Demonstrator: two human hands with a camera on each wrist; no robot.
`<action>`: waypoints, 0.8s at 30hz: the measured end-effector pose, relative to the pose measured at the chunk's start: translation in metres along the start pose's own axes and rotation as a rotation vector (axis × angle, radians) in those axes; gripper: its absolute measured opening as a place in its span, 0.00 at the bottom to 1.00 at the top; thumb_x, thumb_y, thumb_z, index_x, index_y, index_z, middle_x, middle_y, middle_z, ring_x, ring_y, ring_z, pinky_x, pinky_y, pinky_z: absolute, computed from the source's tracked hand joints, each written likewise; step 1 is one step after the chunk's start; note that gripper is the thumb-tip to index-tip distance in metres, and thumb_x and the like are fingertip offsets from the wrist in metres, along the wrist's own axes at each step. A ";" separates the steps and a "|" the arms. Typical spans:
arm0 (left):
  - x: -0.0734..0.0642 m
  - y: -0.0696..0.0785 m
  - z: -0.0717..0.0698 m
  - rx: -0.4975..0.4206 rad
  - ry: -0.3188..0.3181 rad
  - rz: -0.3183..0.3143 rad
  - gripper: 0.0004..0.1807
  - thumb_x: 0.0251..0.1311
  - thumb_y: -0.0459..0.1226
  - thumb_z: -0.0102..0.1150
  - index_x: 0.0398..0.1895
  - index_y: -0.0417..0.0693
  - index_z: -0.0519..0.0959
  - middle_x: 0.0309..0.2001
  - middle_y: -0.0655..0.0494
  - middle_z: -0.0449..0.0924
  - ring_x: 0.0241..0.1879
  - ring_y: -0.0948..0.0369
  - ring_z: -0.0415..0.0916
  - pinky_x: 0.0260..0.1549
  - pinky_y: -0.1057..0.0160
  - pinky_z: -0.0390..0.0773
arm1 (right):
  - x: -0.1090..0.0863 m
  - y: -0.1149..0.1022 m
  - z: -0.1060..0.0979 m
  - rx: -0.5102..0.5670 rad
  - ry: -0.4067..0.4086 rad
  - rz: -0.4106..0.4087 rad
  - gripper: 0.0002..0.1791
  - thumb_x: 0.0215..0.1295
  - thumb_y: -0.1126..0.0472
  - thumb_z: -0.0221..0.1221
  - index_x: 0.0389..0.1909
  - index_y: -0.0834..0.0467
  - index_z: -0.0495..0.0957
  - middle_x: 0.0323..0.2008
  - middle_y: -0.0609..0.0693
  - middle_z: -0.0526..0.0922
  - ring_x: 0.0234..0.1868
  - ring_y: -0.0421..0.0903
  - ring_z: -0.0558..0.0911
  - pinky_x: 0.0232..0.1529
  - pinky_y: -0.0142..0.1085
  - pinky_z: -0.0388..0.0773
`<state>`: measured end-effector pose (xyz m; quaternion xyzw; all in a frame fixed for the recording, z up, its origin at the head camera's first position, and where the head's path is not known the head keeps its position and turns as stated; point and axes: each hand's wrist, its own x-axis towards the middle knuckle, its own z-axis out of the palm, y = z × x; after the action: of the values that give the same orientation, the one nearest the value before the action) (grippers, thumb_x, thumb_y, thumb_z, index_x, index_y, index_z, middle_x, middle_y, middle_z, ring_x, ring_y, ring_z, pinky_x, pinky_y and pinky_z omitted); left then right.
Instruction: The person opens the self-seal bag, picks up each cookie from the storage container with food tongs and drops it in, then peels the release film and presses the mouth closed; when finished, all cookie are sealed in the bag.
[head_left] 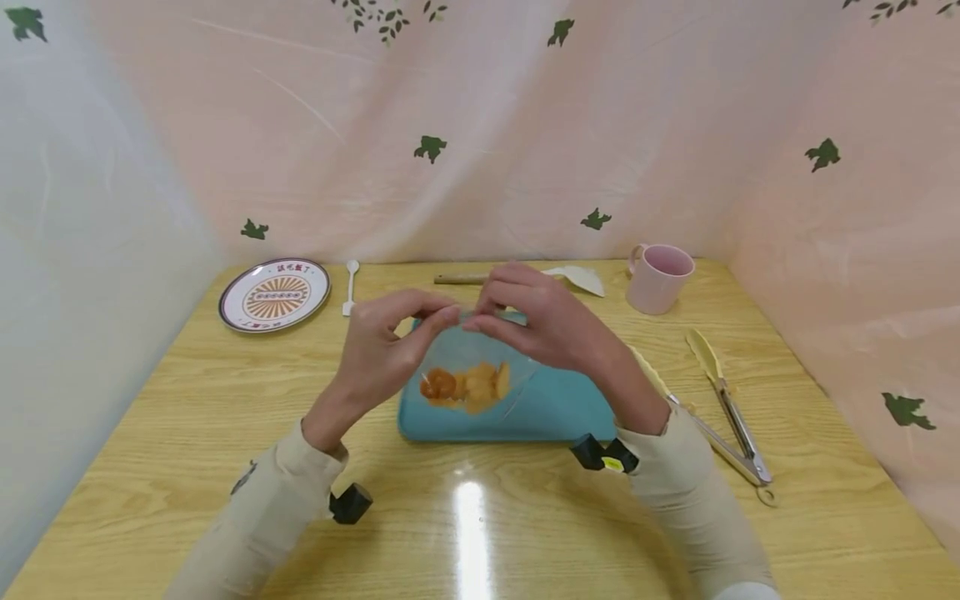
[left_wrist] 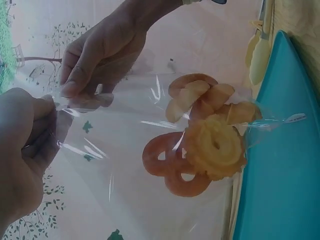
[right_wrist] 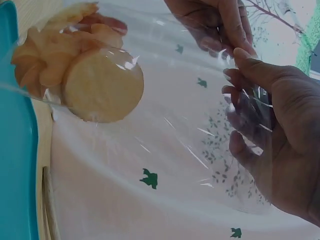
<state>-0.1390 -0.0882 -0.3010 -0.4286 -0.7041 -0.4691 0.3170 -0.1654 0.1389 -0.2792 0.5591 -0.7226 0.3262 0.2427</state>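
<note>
Between my two hands hangs a clear plastic bag [head_left: 457, 348] with several cookies [head_left: 476, 387] gathered in its lower end. My left hand [head_left: 384, 343] pinches the bag's top edge between thumb and fingers. Close beside it, my right hand [head_left: 538, 323] pinches the same edge, fingertips almost meeting the left ones. In the left wrist view the bag holds a brown pretzel-shaped cookie [left_wrist: 151, 156] and a scalloped ring cookie [left_wrist: 200, 150]. A pale round cookie [right_wrist: 104, 87] shows through the plastic in the right wrist view. Below the bag lies a blue tray [head_left: 558, 412].
A patterned plate [head_left: 236, 304] and a small white spoon [head_left: 351, 287] lie at the back left. Behind the hands is a spatula [head_left: 581, 279] with a wooden handle. A pink mug [head_left: 652, 292] stands back right, with yellow-tipped tongs [head_left: 731, 417] spread open nearer me.
</note>
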 end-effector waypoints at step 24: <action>-0.005 0.002 -0.023 -0.033 0.085 -0.080 0.06 0.60 0.19 0.66 0.37 0.30 0.86 0.32 0.45 0.88 0.34 0.67 0.85 0.35 0.69 0.83 | -0.056 0.007 -0.008 0.081 0.014 0.130 0.19 0.80 0.46 0.53 0.36 0.56 0.81 0.30 0.44 0.80 0.30 0.39 0.75 0.30 0.31 0.72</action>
<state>-0.1336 -0.1107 -0.2964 -0.3849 -0.6989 -0.5107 0.3203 -0.1573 0.1825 -0.3155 0.5182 -0.7417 0.3743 0.2034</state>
